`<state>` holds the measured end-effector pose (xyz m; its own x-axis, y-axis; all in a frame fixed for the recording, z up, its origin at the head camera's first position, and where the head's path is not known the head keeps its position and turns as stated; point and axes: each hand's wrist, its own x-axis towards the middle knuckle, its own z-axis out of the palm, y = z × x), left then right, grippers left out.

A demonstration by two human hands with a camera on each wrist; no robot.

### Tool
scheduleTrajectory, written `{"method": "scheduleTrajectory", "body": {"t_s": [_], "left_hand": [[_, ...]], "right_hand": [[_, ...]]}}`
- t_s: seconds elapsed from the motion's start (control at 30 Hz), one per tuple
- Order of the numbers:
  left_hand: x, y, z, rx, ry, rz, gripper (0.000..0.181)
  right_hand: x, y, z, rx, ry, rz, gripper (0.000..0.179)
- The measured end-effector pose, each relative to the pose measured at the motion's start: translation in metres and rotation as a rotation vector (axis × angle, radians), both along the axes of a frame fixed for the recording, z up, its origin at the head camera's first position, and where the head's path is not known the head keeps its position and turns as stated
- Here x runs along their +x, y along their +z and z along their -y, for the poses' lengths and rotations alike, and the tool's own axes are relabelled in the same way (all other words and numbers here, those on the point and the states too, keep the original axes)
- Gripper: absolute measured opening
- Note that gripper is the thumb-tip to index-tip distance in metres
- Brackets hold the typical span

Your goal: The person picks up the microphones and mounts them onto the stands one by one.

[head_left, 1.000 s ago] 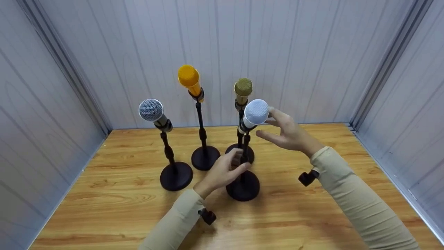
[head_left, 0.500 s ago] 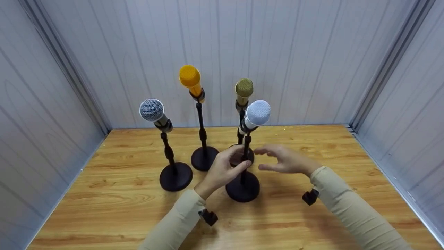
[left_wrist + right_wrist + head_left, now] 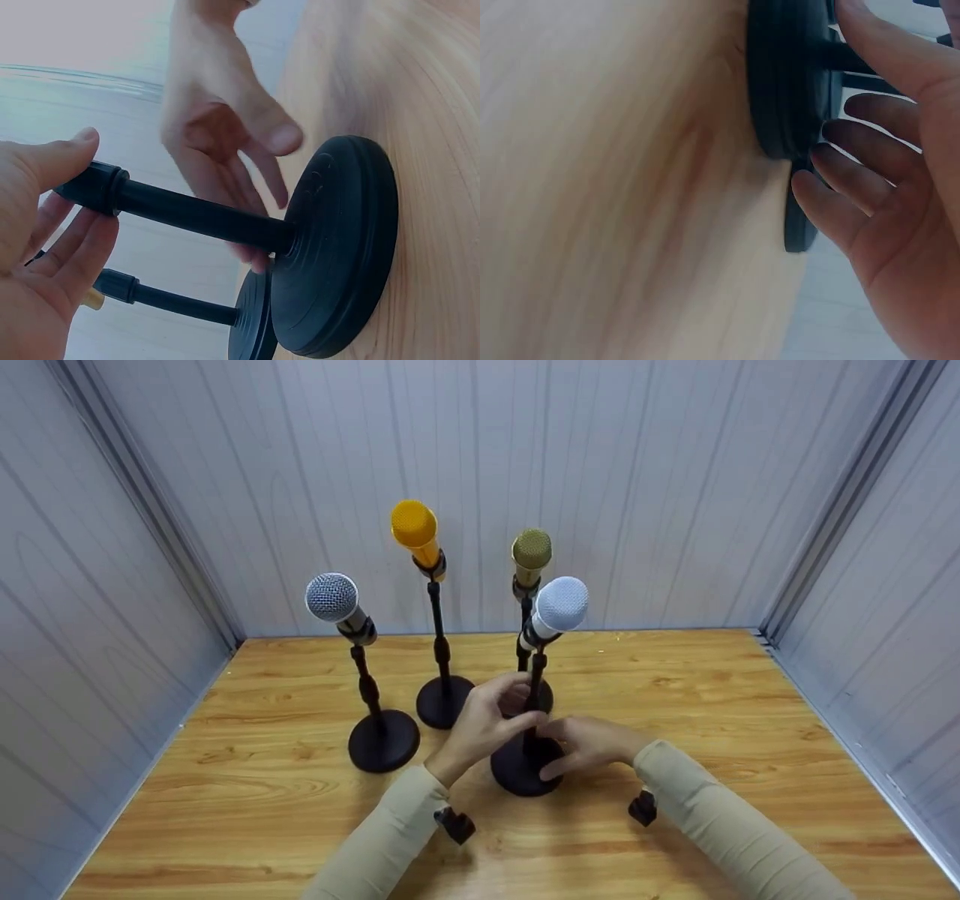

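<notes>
A white microphone [image 3: 562,604] sits tilted in the clip of a black desk stand [image 3: 512,772] with a round base. My left hand [image 3: 480,727] grips the stand's pole at the thick collar [image 3: 97,187], thumb on one side and fingers on the other. Low beside the same pole is my right hand [image 3: 592,741], thumb apart and fingers loosely extended over the base. In the right wrist view the right hand's fingers [image 3: 855,165] hang close to the base without curling round it. The base stands on the wooden table.
Behind it stands a gold microphone [image 3: 532,549] on its own stand, partly hidden. To the left are a yellow microphone [image 3: 415,525] and a silver-headed microphone [image 3: 332,598], each on a black stand. Pale panel walls [image 3: 660,495] enclose the wooden table [image 3: 262,810] on three sides.
My right hand has come down from beside the white microphone's head to the lower pole and base, moving left at the end. My left hand stays at the pole.
</notes>
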<state>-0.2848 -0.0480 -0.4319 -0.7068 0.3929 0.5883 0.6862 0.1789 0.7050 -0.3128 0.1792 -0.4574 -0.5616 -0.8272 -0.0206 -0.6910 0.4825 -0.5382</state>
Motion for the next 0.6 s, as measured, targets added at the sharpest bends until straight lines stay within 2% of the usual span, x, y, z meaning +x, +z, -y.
{"method": "scheduleTrajectory", "body": {"t_s": [0.13, 0.23, 0.6], "left_hand": [[0.0002, -0.0003, -0.0011, 0.0, -0.001, 0.01, 0.042], [0.0004, -0.0004, -0.0013, 0.002, -0.008, 0.012, 0.04], [-0.0015, 0.002, -0.0016, -0.035, 0.027, -0.006, 0.039]], "right_hand": [[0.0032, -0.0072, 0.0058, 0.047, -0.054, 0.04, 0.04], [0.0047, -0.0092, 0.0082, 0.07, -0.091, 0.039, 0.04], [0.0047, -0.0054, 0.0096, 0.104, -0.12, 0.027, 0.039]]}}
